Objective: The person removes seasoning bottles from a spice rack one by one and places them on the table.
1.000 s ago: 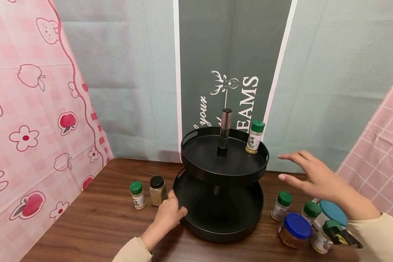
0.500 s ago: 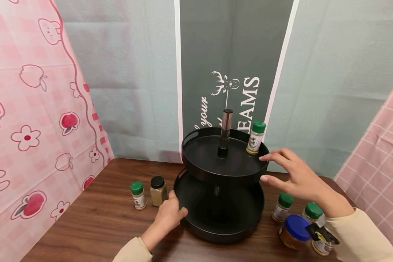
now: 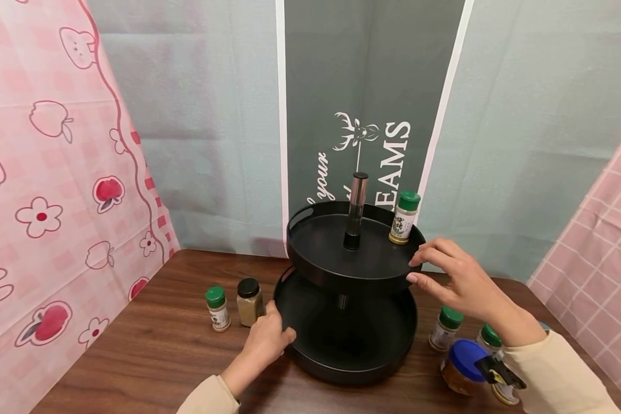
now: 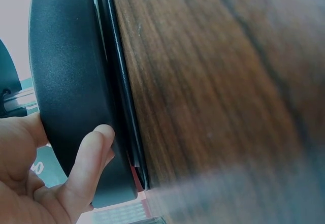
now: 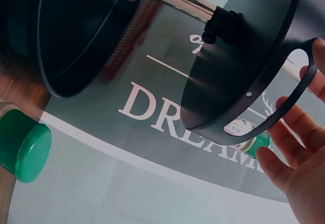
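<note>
A black two-tier tray stands on the wooden table. My left hand [image 3: 263, 339] grips the left rim of its lower tray [image 3: 341, 339]; in the left wrist view, fingers lie against the outer wall [image 4: 71, 71]. My right hand [image 3: 463, 282] holds the right rim of the upper tray [image 3: 326, 253], thumb below the fingers. Seen from the right wrist, those fingers [image 5: 299, 127] curl about the rim beside the handle slot. A green-capped spice jar [image 3: 403, 219] stands upright on the upper tray, near its back right edge. The lower tray holds nothing visible.
Left of the stand are a green-capped jar [image 3: 218, 310] and a black-lidded jar [image 3: 250, 303] of brown powder. To its right, under my right arm, stand a blue-lidded jar [image 3: 457, 371] and several green-capped jars [image 3: 444, 330]. Cloth [image 3: 212, 144] hangs behind the table.
My right hand has moved left from the air beside the stand and taken hold of the upper tray's right rim. The left hand has stayed on the lower rim.
</note>
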Motion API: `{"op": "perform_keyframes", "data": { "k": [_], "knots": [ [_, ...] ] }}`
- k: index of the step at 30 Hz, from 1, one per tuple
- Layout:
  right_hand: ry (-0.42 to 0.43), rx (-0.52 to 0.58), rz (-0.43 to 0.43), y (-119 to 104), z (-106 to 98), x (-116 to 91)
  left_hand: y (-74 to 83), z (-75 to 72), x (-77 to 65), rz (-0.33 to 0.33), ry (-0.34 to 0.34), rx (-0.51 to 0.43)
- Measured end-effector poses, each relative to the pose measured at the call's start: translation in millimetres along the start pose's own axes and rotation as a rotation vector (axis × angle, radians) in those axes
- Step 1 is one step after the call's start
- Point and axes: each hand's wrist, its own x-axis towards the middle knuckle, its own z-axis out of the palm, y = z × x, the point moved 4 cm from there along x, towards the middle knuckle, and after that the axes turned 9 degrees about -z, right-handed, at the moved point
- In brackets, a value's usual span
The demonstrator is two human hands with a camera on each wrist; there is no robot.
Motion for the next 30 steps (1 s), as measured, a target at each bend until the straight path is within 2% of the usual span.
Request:
{"op": "perform_keyframes", "data": {
  "k": [7,16,20,24,30],
  "knots": [
    [-0.008,-0.013,-0.001,1,0,-2,0.3,0.0,0.4,-0.009,0.003,0.004],
    [0.021,-0.001,-0.008,-3,3,0,0.0,0.6,0.4,-0.024,-0.005,0.002],
    [0.026,0.003,0.015,-7,6,1,-0.1,0.6,0.3,-0.019,-0.002,-0.001],
    [0.059,-0.006,0.028,-14,10,3,-0.7,0.7,0.0,-0.021,0.002,0.004],
    [0.109,-0.004,-0.012,-25,16,10,-0.4,0.9,-0.2,-0.014,0.004,-0.001]
  ]
}}
